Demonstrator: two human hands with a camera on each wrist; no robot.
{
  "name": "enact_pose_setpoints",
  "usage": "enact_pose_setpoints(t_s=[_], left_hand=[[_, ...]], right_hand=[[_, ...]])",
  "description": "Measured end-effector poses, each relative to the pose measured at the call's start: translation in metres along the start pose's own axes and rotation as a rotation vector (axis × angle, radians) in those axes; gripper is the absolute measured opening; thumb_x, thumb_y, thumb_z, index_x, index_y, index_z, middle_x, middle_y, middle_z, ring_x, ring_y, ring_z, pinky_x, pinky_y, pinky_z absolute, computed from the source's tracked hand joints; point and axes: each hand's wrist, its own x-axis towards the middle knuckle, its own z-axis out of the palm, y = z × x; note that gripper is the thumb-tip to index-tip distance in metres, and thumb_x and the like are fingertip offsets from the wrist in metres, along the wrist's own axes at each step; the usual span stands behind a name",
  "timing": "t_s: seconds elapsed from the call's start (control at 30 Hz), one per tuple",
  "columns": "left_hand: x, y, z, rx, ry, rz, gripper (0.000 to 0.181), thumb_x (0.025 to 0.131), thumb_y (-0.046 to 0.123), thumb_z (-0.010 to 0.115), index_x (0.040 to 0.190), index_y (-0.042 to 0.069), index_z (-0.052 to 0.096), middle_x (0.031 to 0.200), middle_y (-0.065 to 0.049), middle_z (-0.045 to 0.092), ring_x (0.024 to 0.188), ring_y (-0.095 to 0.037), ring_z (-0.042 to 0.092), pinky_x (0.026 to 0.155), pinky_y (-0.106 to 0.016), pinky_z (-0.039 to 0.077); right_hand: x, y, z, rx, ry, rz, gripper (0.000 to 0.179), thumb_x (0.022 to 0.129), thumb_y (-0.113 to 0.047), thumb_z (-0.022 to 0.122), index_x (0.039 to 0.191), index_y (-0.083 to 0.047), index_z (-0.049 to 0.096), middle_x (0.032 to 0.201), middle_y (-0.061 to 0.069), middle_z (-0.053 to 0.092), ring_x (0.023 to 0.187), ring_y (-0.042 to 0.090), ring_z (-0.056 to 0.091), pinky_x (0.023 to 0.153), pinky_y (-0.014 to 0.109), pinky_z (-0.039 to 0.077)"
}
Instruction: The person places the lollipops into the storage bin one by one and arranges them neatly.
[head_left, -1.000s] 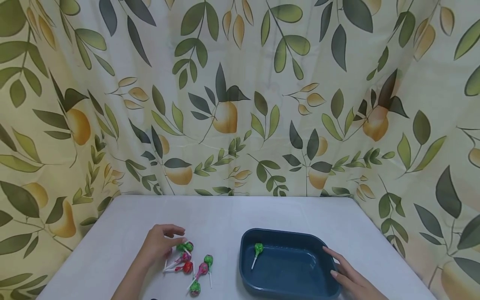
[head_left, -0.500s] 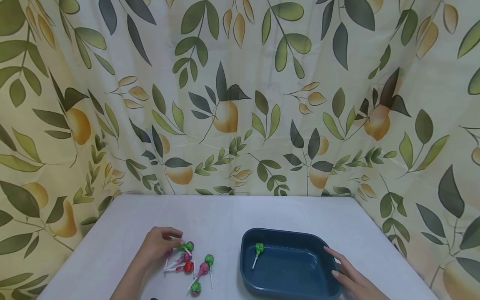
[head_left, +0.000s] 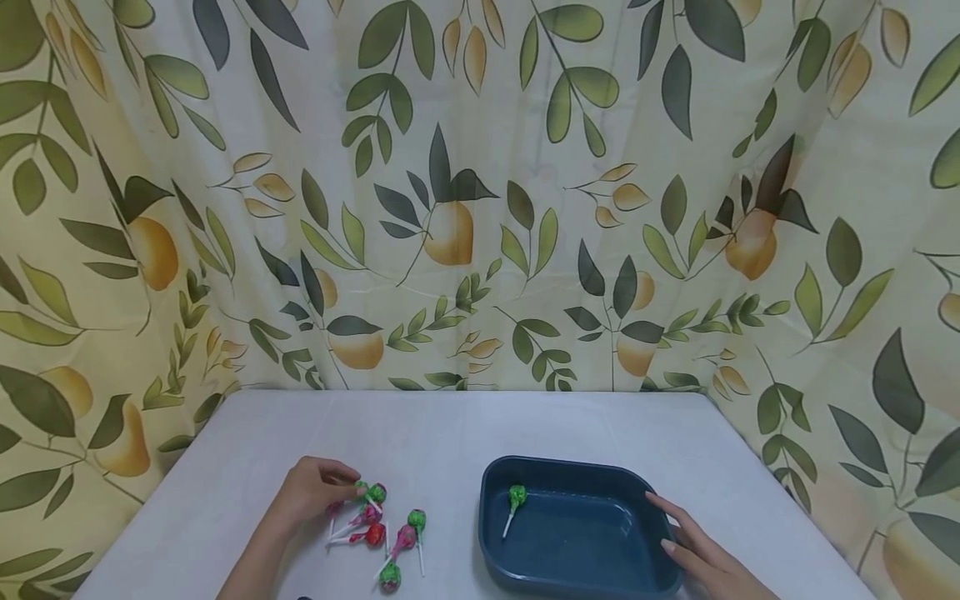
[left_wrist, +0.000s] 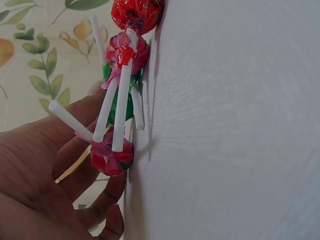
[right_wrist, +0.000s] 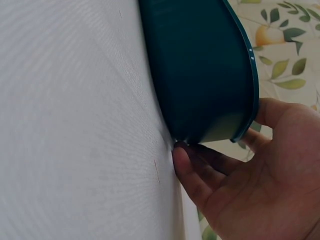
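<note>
My left hand is over a cluster of wrapped lollipops on the left of the table; its thumb and forefinger pinch a green lollipop at the back. Beside that lie another green lollipop, a pink one and a red one. In the left wrist view, the other fingers curve behind a pink-red lollipop. A dark blue plastic tub stands on the right, with one green lollipop inside. My right hand holds the tub's right end, fingertips at the rim and low on the outer wall.
Between cluster and tub lie a pink lollipop and two green ones, one farther back and one nearer. A white cloth covers the table. Behind it hangs a leaf-and-fruit curtain.
My left hand has drawn slightly left and toward me, with the pinched green lollipop shifting a little. My right hand stays on the tub, which has not moved.
</note>
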Motion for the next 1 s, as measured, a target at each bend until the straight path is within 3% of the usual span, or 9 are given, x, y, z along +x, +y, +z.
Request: enact_pose_setpoints(t_s=[0.27,0.43,0.67,0.83,1.0], left_hand=[[-0.0007,-0.0005,-0.0002,0.014,-0.029,-0.005,0.018,0.078,0.015,0.091,0.095,0.012,0.082,0.090,0.001,0.072,0.084,-0.020,0.059,0.068,-0.034,0.050],[0.0001,-0.0024,0.0000,0.053,-0.037,0.031,0.020,0.078,0.013,0.091,0.097,0.016,0.083,0.094,0.003,0.071,0.085,-0.021,0.055,0.070,-0.036,0.045],[0.0009,-0.0025,0.0012,0.089,-0.043,0.036,0.019,0.082,0.012,0.087,0.099,0.018,0.083,0.098,0.003,0.074,0.090,-0.020,0.057,0.079,-0.041,0.046],[0.0009,-0.0017,0.0010,0.060,-0.045,0.034,0.018,0.082,0.009,0.087,0.099,0.016,0.082,0.098,0.001,0.074,0.091,-0.020,0.060,0.079,-0.041,0.050],[0.0010,-0.0023,0.0003,0.028,-0.009,0.048,0.022,0.079,0.008,0.088,0.100,0.013,0.082,0.098,0.000,0.073,0.090,-0.019,0.061,0.079,-0.039,0.051]], right_hand=[[0.0001,0.0009,-0.0014,-0.009,-0.009,-0.012,0.069,0.112,-0.029,0.046,0.163,-0.003,0.009,0.163,0.037,0.001,0.142,0.066,0.017,0.099,0.077,0.035],[0.0008,-0.0008,-0.0002,-0.015,0.010,0.016,0.069,0.111,-0.031,0.047,0.164,-0.004,0.010,0.164,0.037,0.002,0.142,0.066,0.017,0.100,0.076,0.035],[0.0001,-0.0002,-0.0003,-0.021,-0.002,0.005,0.069,0.112,-0.030,0.046,0.163,-0.003,0.011,0.164,0.037,0.002,0.142,0.066,0.016,0.100,0.077,0.033],[0.0007,0.0011,-0.0013,-0.023,-0.007,0.005,0.068,0.112,-0.031,0.045,0.163,-0.004,0.010,0.164,0.036,0.002,0.142,0.066,0.016,0.102,0.076,0.033],[0.0010,0.0010,-0.0012,-0.032,0.000,0.014,0.068,0.112,-0.032,0.046,0.163,-0.004,0.010,0.164,0.036,0.002,0.142,0.065,0.017,0.103,0.074,0.034]])
